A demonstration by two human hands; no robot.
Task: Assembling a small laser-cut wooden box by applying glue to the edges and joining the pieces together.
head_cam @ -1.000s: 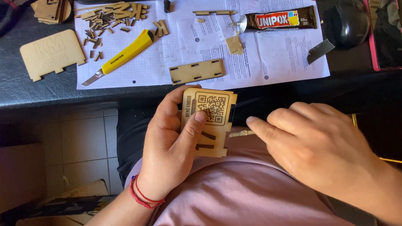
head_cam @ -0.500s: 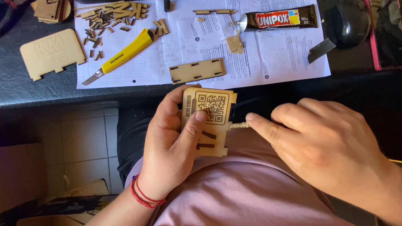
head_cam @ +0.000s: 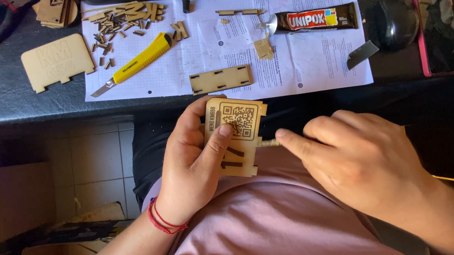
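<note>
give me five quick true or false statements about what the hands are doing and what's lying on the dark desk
1. The left hand holds a flat light wooden panel with an engraved square code. True.
2. The right hand holds the yellow utility knife. False: the knife lies on the white paper sheets; the right hand pinches a small wooden piece at the panel's edge.
3. A red cord bracelet sits on the left wrist. True.
4. The dark glue tube stands upright. False: it lies flat on the paper.
5. The pink-cased phone lies at the desk's left end. False: right end.
</note>
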